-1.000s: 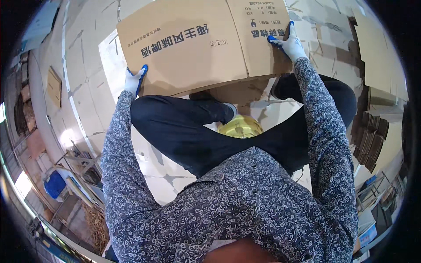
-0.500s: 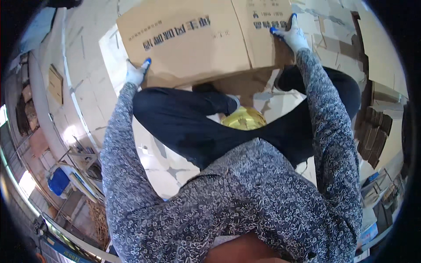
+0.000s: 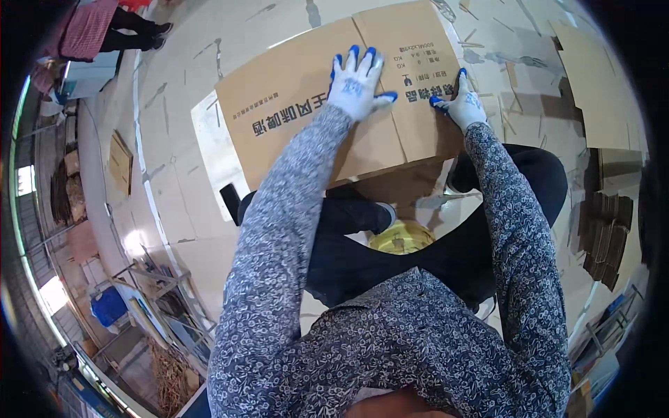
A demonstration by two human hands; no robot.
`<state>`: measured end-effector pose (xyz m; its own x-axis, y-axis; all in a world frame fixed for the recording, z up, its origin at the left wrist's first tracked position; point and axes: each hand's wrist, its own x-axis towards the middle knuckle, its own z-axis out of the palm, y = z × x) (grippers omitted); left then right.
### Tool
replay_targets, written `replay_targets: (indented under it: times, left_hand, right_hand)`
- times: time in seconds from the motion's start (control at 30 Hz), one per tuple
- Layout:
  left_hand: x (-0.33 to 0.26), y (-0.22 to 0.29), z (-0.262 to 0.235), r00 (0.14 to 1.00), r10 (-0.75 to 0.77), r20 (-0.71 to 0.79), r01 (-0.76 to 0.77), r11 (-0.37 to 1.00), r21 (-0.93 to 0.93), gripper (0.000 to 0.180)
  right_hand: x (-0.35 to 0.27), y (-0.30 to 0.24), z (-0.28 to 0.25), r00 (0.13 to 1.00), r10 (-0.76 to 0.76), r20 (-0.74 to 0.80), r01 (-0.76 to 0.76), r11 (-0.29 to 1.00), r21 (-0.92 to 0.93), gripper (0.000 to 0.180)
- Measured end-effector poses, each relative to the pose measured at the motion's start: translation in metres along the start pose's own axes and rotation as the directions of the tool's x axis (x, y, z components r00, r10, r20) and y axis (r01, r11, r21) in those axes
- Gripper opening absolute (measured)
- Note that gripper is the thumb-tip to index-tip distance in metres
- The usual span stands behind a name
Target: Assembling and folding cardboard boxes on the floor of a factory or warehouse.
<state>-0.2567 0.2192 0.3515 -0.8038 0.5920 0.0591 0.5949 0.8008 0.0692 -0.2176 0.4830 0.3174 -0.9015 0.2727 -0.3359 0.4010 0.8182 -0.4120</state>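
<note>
The carton [image 3: 390, 132] is still held at its right edge by the right hand [image 3: 465, 104], the left hand [image 3: 357, 90] shifted mid-face, fingers wide.

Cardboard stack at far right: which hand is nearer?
Right. The right hand holds the carton, left of the stack; the left hand, flat on the carton, is farther left.

Both arms [image 3: 279, 202] are stretched forward. The left hand [image 3: 355, 90] is laid flat, its fingers [image 3: 366, 61] spread wide. On the right hand [image 3: 465, 108], the thumb [image 3: 440, 104] is held out.
</note>
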Motion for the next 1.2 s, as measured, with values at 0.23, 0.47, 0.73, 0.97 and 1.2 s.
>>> replay_targets:
  times: [0.23,0.47,0.73,0.97,1.2]
  left_hand:
    - [0.018,-0.016,0.04,1.0,-0.018,0.022,0.017,0.998,0.057,0.087]
    - [-0.003,-0.005,0.045,1.0,-0.013,0.0,0.013,0.996,0.091,0.085]
    - [-0.084,0.068,0.034,0.991,0.101,0.083,-0.101,0.995,-0.014,0.084]
    - [-0.092,0.072,0.022,0.963,0.127,0.237,-0.114,0.991,-0.067,0.081]
    - [-0.041,0.025,0.029,0.951,-0.304,-0.057,0.303,0.953,-0.024,0.074]
  right_hand:
    - [-0.004,-0.011,-0.007,0.999,-0.024,0.03,0.023,0.999,0.03,0.109]
    - [0.001,-0.009,0.003,1.0,-0.004,0.004,0.004,1.0,-0.004,0.108]
    - [0.001,-0.003,0.001,1.0,0.028,0.012,-0.028,0.999,-0.015,0.106]
    - [-0.004,-0.006,0.008,0.997,0.069,-0.015,-0.07,0.997,-0.017,0.107]
    - [-0.01,-0.019,0.001,0.999,0.036,-0.034,-0.037,0.999,-0.017,0.107]
